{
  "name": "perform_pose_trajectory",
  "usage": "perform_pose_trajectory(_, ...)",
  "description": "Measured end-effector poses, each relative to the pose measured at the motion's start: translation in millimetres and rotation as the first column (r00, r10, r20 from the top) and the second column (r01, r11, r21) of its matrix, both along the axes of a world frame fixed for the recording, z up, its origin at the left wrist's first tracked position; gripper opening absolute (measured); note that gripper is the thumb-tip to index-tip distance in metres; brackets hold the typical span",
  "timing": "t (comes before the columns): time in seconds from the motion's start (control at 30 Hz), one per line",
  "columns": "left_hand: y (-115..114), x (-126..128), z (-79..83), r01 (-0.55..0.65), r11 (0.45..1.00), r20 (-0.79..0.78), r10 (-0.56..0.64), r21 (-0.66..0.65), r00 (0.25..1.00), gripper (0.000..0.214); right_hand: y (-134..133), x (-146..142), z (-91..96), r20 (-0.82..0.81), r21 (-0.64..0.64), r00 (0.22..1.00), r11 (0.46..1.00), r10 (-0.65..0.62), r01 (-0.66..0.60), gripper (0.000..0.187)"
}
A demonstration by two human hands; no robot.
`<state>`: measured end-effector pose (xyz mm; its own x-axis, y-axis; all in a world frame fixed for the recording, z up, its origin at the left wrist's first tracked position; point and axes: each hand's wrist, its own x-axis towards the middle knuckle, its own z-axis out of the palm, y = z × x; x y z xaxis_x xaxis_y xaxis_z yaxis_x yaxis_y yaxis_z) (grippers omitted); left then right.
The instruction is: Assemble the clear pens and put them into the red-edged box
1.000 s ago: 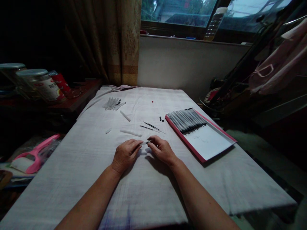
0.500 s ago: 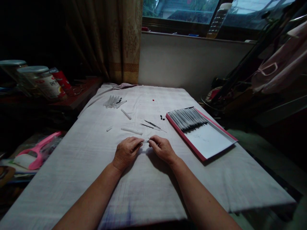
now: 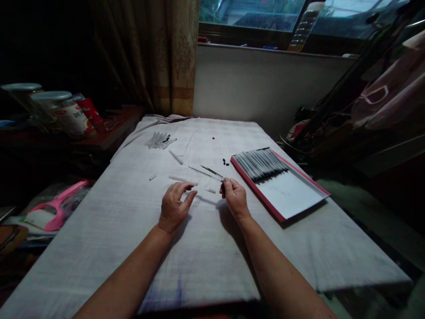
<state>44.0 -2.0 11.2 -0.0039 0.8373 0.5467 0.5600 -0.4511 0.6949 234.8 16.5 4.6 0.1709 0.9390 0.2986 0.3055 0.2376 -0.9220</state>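
My left hand (image 3: 177,204) hovers over the cloth with thumb and fingers apart, holding nothing. My right hand (image 3: 234,196) pinches one end of a thin pen refill (image 3: 204,172), which points away to the left. Between the hands lies a short clear pen cap (image 3: 210,190). Just beyond my left fingertips rests a clear pen barrel (image 3: 181,179). Another refill, dark in colour (image 3: 211,170), lies close behind the held one. Farther off are a second barrel (image 3: 175,157), another cap (image 3: 153,177) and small black plugs (image 3: 226,162).
On the right, a pink-edged box (image 3: 262,199) holds a row of pens (image 3: 260,164). A heap of clear caps (image 3: 156,140) lies at the back left, and a tiny red piece (image 3: 213,138) at the back. Jars (image 3: 66,113) stand on a side table at left.
My hands have moved apart. The cap now lies on the cloth between them. My right hand has moved right and taken hold of a refill; my left fingers have opened.
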Motion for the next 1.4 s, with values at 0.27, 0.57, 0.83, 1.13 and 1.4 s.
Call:
perform_pose_trajectory(0.27,12,3,0.8,0.245,0.844,0.777,0.275,-0.477,0.566,0.06,-12,-22,-1.2,0.132,0.007,0.958,0.966,0.255,-0.258,0.04)
perform_pose_trajectory(0.57,9,1,4.9,0.378,0.827,0.838,0.188,-0.417,0.513,0.057,-2,-8,-6.5,0.121,-0.103,0.955,0.96,0.271,-0.26,0.043)
perform_pose_trajectory(0.83,13,-8,-0.7,0.326,0.82,0.791,0.229,-0.471,0.567,0.056,4,16,-4.7,0.729,-0.036,0.681,0.997,0.069,-0.063,0.013)
perform_pose_trajectory(1.13,8,-22,0.1,0.05,0.968,-0.154,-0.09,-0.246,0.984,0.028,9,11,-7.8,0.138,-0.125,0.966,0.972,0.216,-0.2,0.014)
perform_pose_trajectory(1.4,3,-25,7.8,0.044,0.97,-0.486,-0.157,-0.238,0.86,0.032,9,6,-5.6,-0.13,-0.109,0.953,0.951,0.273,-0.288,0.018)
